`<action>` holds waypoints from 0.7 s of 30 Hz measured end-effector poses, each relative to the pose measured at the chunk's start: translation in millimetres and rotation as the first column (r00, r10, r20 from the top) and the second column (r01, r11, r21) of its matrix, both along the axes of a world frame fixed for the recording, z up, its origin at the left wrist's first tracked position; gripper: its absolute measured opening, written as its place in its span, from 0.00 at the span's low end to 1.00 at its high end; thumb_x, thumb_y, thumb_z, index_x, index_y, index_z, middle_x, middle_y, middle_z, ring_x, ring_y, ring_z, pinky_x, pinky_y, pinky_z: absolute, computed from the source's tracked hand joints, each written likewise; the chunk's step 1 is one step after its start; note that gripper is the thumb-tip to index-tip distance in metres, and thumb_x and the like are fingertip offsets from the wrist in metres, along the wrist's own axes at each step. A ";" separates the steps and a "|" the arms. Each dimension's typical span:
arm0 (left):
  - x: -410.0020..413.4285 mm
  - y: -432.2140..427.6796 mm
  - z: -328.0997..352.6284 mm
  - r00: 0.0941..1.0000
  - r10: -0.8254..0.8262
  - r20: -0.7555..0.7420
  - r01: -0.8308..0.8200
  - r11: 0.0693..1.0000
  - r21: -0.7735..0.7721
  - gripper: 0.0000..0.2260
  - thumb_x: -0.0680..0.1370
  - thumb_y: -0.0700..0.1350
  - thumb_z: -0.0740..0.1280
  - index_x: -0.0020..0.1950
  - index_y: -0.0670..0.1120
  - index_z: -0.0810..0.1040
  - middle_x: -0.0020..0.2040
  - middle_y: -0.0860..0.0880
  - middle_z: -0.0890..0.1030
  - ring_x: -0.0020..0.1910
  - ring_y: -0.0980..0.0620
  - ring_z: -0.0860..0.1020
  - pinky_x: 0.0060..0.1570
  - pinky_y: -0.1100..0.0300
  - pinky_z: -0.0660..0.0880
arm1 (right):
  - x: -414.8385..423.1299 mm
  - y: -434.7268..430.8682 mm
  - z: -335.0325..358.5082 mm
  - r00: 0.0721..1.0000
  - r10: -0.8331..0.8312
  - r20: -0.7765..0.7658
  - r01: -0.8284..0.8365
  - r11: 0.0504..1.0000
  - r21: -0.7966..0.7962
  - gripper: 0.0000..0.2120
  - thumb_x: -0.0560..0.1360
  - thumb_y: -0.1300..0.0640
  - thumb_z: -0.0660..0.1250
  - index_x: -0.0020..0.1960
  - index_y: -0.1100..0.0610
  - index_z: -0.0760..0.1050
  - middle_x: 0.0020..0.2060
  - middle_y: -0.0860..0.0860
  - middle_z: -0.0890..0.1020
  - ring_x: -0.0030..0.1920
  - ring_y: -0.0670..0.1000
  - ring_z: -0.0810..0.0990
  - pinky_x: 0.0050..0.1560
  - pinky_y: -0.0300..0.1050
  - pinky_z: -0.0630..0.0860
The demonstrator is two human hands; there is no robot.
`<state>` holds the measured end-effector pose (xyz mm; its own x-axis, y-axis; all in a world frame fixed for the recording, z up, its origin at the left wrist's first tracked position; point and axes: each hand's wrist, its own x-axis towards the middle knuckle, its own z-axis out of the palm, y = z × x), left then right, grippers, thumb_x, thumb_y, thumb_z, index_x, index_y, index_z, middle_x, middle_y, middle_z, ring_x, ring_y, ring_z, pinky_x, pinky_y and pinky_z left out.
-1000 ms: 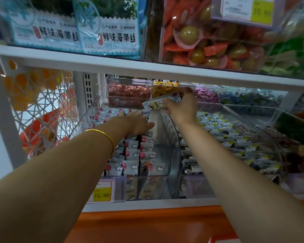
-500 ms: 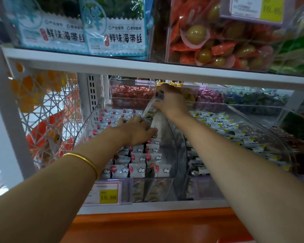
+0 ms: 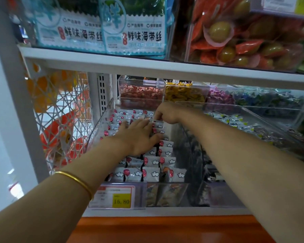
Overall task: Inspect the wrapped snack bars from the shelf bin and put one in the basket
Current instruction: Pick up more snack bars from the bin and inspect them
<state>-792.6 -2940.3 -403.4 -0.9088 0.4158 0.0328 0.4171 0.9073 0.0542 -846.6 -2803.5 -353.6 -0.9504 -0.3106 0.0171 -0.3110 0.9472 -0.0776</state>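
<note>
right hand (image 3: pixel 167 114) is low now, at the back rows of the clear shelf bin (image 3: pixel 102 127). a second ago it held one snack bar (image 3: pixel 158 122) up near the shelf edge above, turned for a look; half a second ago it was already tipping down. now the bar sits at the level of the packed rows, touching them. right fingers (image 3: pixel 158 116) are curled, clamped on the bar's upper edge.

left hand (image 3: pixel 139 137) has slid deeper into the bin. its fingers are straight and a little apart, lying flat on the standing snack bars (image 3: pixel 153 162) just beside the held one, pressing the tops. gold bangle (image 3: pixel 75 179) on that forearm.

reading: the inspected bar looks to be going back among the others rather than out, with the left hand holding a gap or steadying the row. so the inspecting step is under way and no bar has left the bin. basket not in view.

price tag (image 3: pixel 121 200) on the bin front. neighbouring bin (image 3: pixel 253 120) of other wrapped snacks to the right, untouched.
</note>
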 end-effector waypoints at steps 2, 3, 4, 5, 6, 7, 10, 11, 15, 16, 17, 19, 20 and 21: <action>0.1 -0.4 -0.5 1.000 -0.005 0.002 0.005 1.000 0.009 0.32 0.77 0.63 0.41 0.76 0.46 0.53 0.78 0.50 0.49 0.76 0.51 0.44 0.72 0.40 0.43 | -6.8 2.9 1.3 0.986 -0.062 -0.154 0.049 0.995 -0.091 0.11 0.77 0.64 0.61 0.55 0.58 0.79 0.56 0.55 0.79 0.54 0.53 0.77 0.56 0.48 0.75; 0.2 -0.6 -0.6 1.000 -0.005 0.000 0.005 1.000 0.012 0.32 0.77 0.63 0.41 0.76 0.46 0.54 0.78 0.50 0.50 0.76 0.51 0.44 0.72 0.39 0.43 | -11.9 3.5 1.9 0.965 -0.104 -0.242 0.083 0.992 -0.094 0.09 0.77 0.62 0.62 0.54 0.57 0.79 0.56 0.55 0.79 0.53 0.54 0.77 0.56 0.48 0.75; 0.6 -0.4 -0.6 1.000 -0.005 -0.001 0.005 1.000 0.014 0.32 0.77 0.63 0.41 0.76 0.46 0.54 0.78 0.50 0.51 0.76 0.52 0.44 0.72 0.39 0.43 | -17.4 3.2 2.1 0.944 -0.134 -0.300 0.118 0.990 -0.071 0.08 0.77 0.61 0.63 0.53 0.57 0.79 0.56 0.56 0.79 0.53 0.54 0.78 0.56 0.49 0.75; 1.0 -0.3 -0.6 1.000 -0.002 -0.001 0.002 1.000 0.015 0.32 0.77 0.63 0.41 0.76 0.46 0.54 0.78 0.50 0.51 0.76 0.51 0.44 0.72 0.40 0.43 | -22.4 2.3 1.9 0.933 -0.149 -0.327 0.144 0.989 -0.039 0.08 0.76 0.61 0.63 0.52 0.57 0.79 0.56 0.56 0.79 0.54 0.55 0.77 0.57 0.49 0.75; 1.4 0.1 -0.8 1.000 0.002 0.000 -0.002 1.000 0.015 0.32 0.78 0.63 0.40 0.76 0.46 0.53 0.78 0.49 0.50 0.76 0.51 0.43 0.72 0.40 0.43 | -26.1 0.3 0.5 0.932 -0.160 -0.326 0.169 0.986 -0.002 0.08 0.76 0.60 0.64 0.53 0.58 0.79 0.57 0.57 0.78 0.54 0.55 0.77 0.57 0.50 0.75; 1.7 0.1 -1.2 1.000 0.004 0.001 -0.004 1.000 0.016 0.32 0.78 0.63 0.40 0.76 0.47 0.52 0.78 0.49 0.49 0.76 0.51 0.43 0.72 0.40 0.42 | -29.8 -2.5 -2.2 0.932 -0.173 -0.319 0.194 0.980 0.035 0.09 0.75 0.59 0.65 0.54 0.58 0.78 0.58 0.58 0.77 0.56 0.57 0.76 0.58 0.51 0.74; 2.9 -0.9 -1.2 1.000 0.001 -0.001 -0.001 1.000 0.028 0.34 0.76 0.64 0.39 0.77 0.47 0.51 0.78 0.49 0.48 0.76 0.51 0.43 0.72 0.40 0.42 | -39.1 -8.8 -12.4 0.923 -0.226 -0.312 0.275 0.954 0.121 0.15 0.72 0.56 0.69 0.58 0.59 0.75 0.59 0.60 0.75 0.58 0.60 0.73 0.58 0.54 0.73; 3.4 -0.9 -0.9 1.000 0.000 0.001 0.000 0.999 0.032 0.35 0.75 0.65 0.38 0.77 0.47 0.51 0.78 0.49 0.48 0.76 0.51 0.43 0.72 0.40 0.42 | -41.2 -10.3 -15.0 0.922 -0.242 -0.303 0.291 0.949 0.125 0.16 0.72 0.55 0.70 0.58 0.58 0.74 0.57 0.59 0.76 0.57 0.60 0.74 0.58 0.54 0.73; 2.8 -0.6 -0.6 1.000 0.010 0.011 -0.010 0.999 0.038 0.35 0.75 0.65 0.38 0.77 0.47 0.52 0.78 0.49 0.49 0.76 0.51 0.44 0.72 0.40 0.42 | -44.1 -14.8 -14.2 0.924 -0.258 -0.281 0.301 0.946 0.121 0.15 0.71 0.55 0.71 0.55 0.59 0.75 0.54 0.57 0.78 0.56 0.57 0.76 0.58 0.53 0.73; 2.3 -0.7 -0.8 1.000 0.012 0.014 -0.012 0.999 0.043 0.34 0.76 0.65 0.40 0.77 0.47 0.52 0.78 0.49 0.49 0.76 0.51 0.44 0.72 0.40 0.42 | -44.2 -15.1 -12.9 0.928 -0.244 -0.283 0.285 0.952 0.110 0.14 0.72 0.56 0.70 0.54 0.59 0.75 0.54 0.57 0.79 0.56 0.57 0.76 0.58 0.53 0.73; 1.5 -0.6 -0.9 1.000 0.011 0.017 -0.012 0.999 0.049 0.33 0.77 0.64 0.40 0.77 0.47 0.52 0.78 0.49 0.49 0.76 0.51 0.43 0.72 0.40 0.42 | -43.6 -15.0 -11.2 0.930 -0.236 -0.283 0.269 0.959 0.086 0.12 0.72 0.56 0.70 0.53 0.60 0.76 0.54 0.57 0.79 0.55 0.57 0.76 0.58 0.53 0.73; 1.7 -0.6 0.2 0.999 0.011 0.031 -0.013 0.998 0.055 0.32 0.78 0.63 0.42 0.77 0.47 0.52 0.78 0.49 0.48 0.76 0.51 0.44 0.72 0.41 0.42 | -39.2 -12.5 -7.5 0.927 -0.239 -0.290 0.255 0.967 0.018 0.10 0.74 0.56 0.69 0.52 0.60 0.77 0.53 0.56 0.79 0.54 0.56 0.76 0.58 0.53 0.72; 2.3 -0.6 1.7 0.999 0.013 0.037 -0.016 0.998 0.063 0.31 0.78 0.62 0.42 0.77 0.47 0.52 0.78 0.49 0.49 0.76 0.51 0.44 0.72 0.41 0.42 | -36.2 -10.1 -5.1 0.921 -0.241 -0.306 0.251 0.968 -0.008 0.09 0.74 0.56 0.68 0.52 0.60 0.76 0.52 0.56 0.79 0.53 0.56 0.77 0.58 0.53 0.72; 3.1 -0.5 3.4 0.999 0.016 0.042 -0.019 0.997 0.079 0.30 0.79 0.62 0.43 0.76 0.47 0.53 0.78 0.48 0.50 0.76 0.51 0.45 0.72 0.41 0.42 | -31.9 -7.0 -2.7 0.915 -0.239 -0.325 0.244 0.969 -0.027 0.08 0.76 0.57 0.66 0.53 0.60 0.76 0.51 0.56 0.80 0.52 0.56 0.77 0.56 0.53 0.73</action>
